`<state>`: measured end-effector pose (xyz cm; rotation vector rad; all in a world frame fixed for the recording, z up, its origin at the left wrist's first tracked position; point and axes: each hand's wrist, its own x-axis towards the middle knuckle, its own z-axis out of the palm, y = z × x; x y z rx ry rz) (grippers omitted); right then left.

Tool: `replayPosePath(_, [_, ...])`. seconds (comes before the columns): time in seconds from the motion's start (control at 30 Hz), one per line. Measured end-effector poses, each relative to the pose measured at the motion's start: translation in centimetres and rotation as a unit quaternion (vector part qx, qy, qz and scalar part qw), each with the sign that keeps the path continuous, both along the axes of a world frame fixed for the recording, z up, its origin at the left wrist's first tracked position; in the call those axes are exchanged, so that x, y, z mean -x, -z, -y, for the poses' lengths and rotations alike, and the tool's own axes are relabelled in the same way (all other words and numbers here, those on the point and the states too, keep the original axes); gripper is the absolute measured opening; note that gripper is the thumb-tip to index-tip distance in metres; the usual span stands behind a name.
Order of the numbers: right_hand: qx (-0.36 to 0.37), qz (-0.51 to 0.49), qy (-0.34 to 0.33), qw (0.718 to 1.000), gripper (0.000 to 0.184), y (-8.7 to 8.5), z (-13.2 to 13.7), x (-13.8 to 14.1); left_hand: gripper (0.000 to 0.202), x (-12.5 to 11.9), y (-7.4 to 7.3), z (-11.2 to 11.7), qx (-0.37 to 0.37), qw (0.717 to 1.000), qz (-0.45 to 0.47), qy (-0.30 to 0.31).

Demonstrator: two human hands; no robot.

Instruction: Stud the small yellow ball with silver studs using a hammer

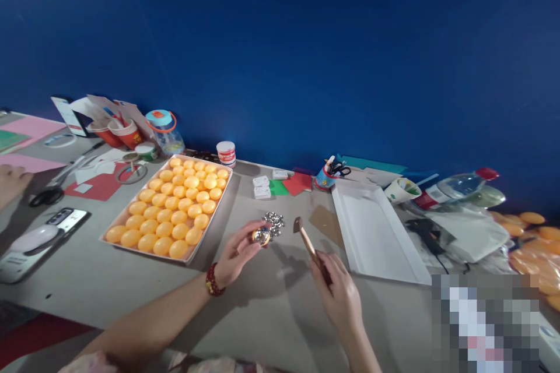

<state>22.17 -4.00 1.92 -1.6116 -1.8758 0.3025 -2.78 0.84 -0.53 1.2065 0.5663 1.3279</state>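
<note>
My left hand (238, 253), with a beaded bracelet at the wrist, pinches a small round piece (261, 236) with an orange edge and a shiny silvery face. Right behind it, a small heap of shiny metal bits (275, 221) lies on the grey table. In my right hand (339, 288) is a slim wooden-handled tool (308, 245), its short dark brown head pointing up and toward the heap. What kind of tool it is I cannot make out. To the left, rows of orange balls (164, 227) fill a shallow pale box (189, 257).
At right lies a white tray (376, 233), with a plastic bottle (459, 189) and bagged orange balls (538, 256) beyond. Small white boxes (261, 191) and a pen cup (326, 178) stand by the blue wall. Another person's hand (12, 183) rests far left, near a phone (65, 220).
</note>
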Motion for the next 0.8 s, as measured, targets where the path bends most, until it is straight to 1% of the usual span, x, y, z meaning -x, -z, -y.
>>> replayPosePath(0.1, [0.008,0.043,0.053,0.998,0.03,1.2,-0.5,-1.0,0.037,-0.1,-0.1,0.1,-0.009,1.0,0.008,-0.002])
replayPosePath(0.23, [0.025,0.087,0.084,0.992,0.032,2.2,-0.6,-1.7,0.036,-0.1,-0.2,0.1,-0.013,1.0,0.003,-0.002])
replayPosePath(0.33, [0.035,0.107,0.093,0.989,0.031,2.9,-0.7,-2.0,0.038,0.1,-0.4,0.1,-0.014,1.0,-0.022,0.001])
replayPosePath(0.47, [0.026,0.118,0.103,0.987,0.031,3.7,-1.0,-2.4,0.036,0.1,-0.3,0.1,0.002,0.999,-0.05,0.001])
replayPosePath(0.63, [-0.01,0.129,0.107,0.986,0.027,4.3,-1.2,-2.9,0.036,-0.1,0.2,0.0,0.021,1.0,-0.003,0.022])
replayPosePath(0.8, [-0.022,0.149,0.104,0.983,0.027,4.5,-1.2,-3.4,0.035,-0.3,0.7,0.0,0.036,0.998,0.04,0.026])
